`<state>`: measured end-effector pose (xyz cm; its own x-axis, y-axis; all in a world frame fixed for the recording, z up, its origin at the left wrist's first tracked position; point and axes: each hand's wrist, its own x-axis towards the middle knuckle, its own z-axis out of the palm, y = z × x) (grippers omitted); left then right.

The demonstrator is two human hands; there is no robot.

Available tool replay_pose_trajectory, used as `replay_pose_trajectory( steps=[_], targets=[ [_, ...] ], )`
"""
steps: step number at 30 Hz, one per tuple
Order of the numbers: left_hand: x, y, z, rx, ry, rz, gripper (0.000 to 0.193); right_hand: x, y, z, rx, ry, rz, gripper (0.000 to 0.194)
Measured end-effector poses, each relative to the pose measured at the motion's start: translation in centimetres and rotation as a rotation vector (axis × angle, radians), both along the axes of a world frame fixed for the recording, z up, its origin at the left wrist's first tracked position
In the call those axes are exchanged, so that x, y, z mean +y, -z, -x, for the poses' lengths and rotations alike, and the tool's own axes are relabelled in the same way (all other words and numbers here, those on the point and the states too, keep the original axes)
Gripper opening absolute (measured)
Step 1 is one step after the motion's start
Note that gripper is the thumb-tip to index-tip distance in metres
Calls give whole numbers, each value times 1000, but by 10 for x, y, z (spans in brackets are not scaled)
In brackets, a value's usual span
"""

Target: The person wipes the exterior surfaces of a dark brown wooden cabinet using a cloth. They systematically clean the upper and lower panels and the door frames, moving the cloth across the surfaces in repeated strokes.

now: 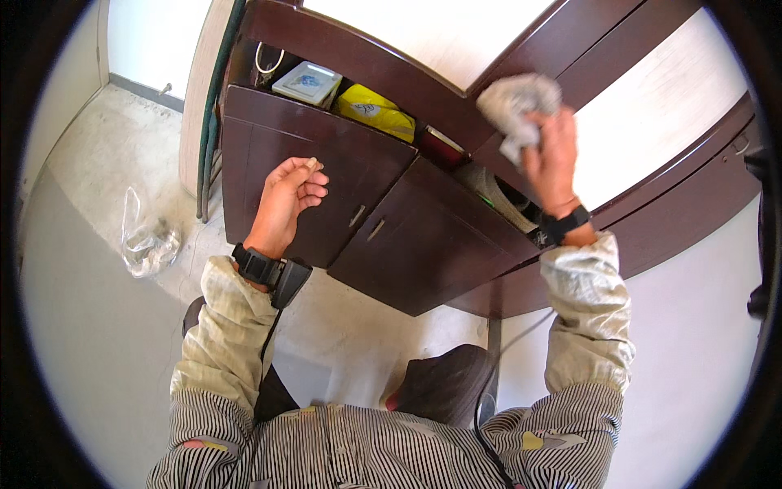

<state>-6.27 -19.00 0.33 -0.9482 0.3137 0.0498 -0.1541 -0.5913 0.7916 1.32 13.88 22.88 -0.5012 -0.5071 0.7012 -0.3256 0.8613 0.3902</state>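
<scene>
My right hand [555,162] grips a crumpled grey-white cloth [519,107], blurred, at the dark wooden frame of the cabinet [489,147] beside a pale panel. My left hand [286,198] hangs in front of the left cabinet door [311,140], its fingers loosely curled and thumb against the index finger. I see nothing held in it. Two dark brown doors, the left one and the right cabinet door [427,238], carry small metal handles. Above them a narrow opening shows a white box [307,82], a yellow plastic package [376,113] and a grey fabric item [501,195].
A knotted clear plastic bag [149,244] lies on the concrete floor [91,183] at left. A folded table [204,104] with green edging leans beside the cabinet. A black cable [489,397] runs down by my right side. My knee [443,382] is close below the doors.
</scene>
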Motion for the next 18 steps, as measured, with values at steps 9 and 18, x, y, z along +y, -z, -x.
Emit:
replay_pose_trajectory(
  steps=[9, 18],
  targets=[
    [4, 4, 0, 8, -2, 20, 19, 3, 6, -20, 58, 82, -25, 42],
    [13, 11, 4, 19, 19, 31, 20, 16, 135, -27, 38, 128, 243, 43]
  ],
)
